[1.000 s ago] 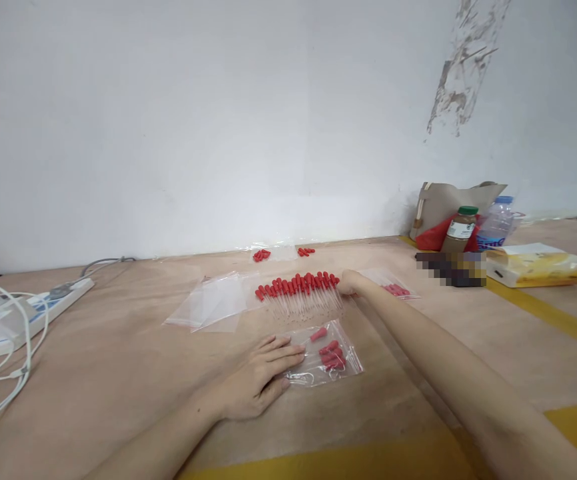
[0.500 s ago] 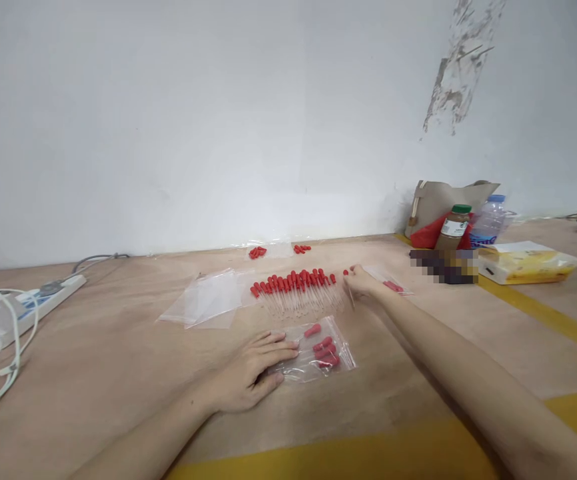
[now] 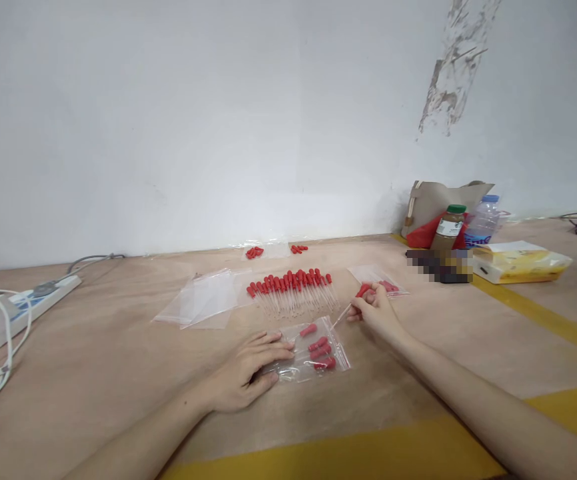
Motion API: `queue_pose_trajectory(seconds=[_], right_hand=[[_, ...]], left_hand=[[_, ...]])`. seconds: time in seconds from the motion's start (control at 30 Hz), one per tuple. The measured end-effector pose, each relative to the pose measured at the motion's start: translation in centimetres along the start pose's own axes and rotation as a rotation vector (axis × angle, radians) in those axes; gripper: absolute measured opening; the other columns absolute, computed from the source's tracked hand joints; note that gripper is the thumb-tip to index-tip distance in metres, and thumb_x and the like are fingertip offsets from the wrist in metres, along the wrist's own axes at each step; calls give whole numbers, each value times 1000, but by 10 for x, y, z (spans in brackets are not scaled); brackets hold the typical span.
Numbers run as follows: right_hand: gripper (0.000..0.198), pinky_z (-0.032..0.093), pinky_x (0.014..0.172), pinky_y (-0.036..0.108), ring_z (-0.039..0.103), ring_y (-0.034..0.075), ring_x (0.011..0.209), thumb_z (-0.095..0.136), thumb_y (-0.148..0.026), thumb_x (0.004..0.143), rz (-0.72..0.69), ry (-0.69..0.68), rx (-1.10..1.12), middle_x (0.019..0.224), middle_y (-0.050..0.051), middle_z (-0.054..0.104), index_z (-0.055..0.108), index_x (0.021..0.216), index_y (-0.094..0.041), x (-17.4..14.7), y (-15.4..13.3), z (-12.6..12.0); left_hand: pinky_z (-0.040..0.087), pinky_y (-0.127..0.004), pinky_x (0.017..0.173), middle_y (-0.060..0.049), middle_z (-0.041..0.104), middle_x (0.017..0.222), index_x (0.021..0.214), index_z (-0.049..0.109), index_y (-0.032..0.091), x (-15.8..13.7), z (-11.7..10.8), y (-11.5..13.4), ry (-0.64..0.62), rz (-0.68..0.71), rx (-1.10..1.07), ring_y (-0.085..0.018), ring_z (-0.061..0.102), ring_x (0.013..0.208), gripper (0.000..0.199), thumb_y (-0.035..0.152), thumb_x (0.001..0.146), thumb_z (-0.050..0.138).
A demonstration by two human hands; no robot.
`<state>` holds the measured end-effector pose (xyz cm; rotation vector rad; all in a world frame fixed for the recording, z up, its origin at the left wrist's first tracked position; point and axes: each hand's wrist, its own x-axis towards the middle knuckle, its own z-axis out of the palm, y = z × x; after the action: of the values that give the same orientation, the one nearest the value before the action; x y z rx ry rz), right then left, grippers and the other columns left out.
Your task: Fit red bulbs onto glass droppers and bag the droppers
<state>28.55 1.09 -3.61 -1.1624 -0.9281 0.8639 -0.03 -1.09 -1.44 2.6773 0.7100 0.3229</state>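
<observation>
My left hand [image 3: 248, 370] lies flat, fingers spread, on the left end of a clear zip bag [image 3: 293, 370] holding several droppers with red bulbs [image 3: 321, 350]. Pinched in my right hand [image 3: 376, 312] is a dropper [image 3: 363, 290] with a red bulb. Its thin clear tube slants down left, the tip close to the bag's zip edge. Behind the bag, a row of loose red-bulbed droppers [image 3: 288, 281] lies side by side, tubes toward me. Just beyond my right hand is another clear bag [image 3: 363, 272] with red bulbs in it.
Flat clear bags [image 3: 203, 300] lie left of the row. More bagged red bulbs [image 3: 254, 253] lie by the wall. A power strip [image 3: 43, 307] with cables is at the left. At the right are a tissue pack [image 3: 521, 262], a green-capped bottle [image 3: 449, 230] and a fabric bag [image 3: 421, 200].
My right hand has lifted a dropper from the right end of the row and brought it nearer, its tube now pointing at the zip bag. My left hand stays on the bag.
</observation>
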Motion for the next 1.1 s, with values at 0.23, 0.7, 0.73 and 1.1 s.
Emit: queue_pose_trajectory(seconds=[0.23,0.7,0.73,1.1], right_hand=[[36,52,54,26,60,12,53,61,-31,66,146,-185,124,60,-7,54,33,87,-23,-20,1,9],[23,38,50,21,46,7,51,70,-23,54,-62,-523,-383,61,-2,57,59,72,-14,-10,5,-3],[22,38,49,21,45,7,51,68,-22,55,-77,-512,-405,61,-2,57,60,74,-14,-11,6,-1],[20,41,46,21,52,9,52,58,-28,68,-70,-465,-361,74,1,60,51,82,-18,-22,13,9]], left_hand=[[23,-42,104,1,40,133,125,41,28,0,0,1,5,8,11,-21,27,126,41,20,85,42],[23,-41,104,1,39,134,125,41,29,1,0,1,18,23,27,-20,30,125,41,20,85,43],[23,-41,104,1,39,134,125,41,28,1,0,0,19,24,28,-20,30,125,41,20,85,43],[22,-43,104,0,39,134,126,41,28,1,0,2,21,23,22,-21,30,125,41,21,85,42]])
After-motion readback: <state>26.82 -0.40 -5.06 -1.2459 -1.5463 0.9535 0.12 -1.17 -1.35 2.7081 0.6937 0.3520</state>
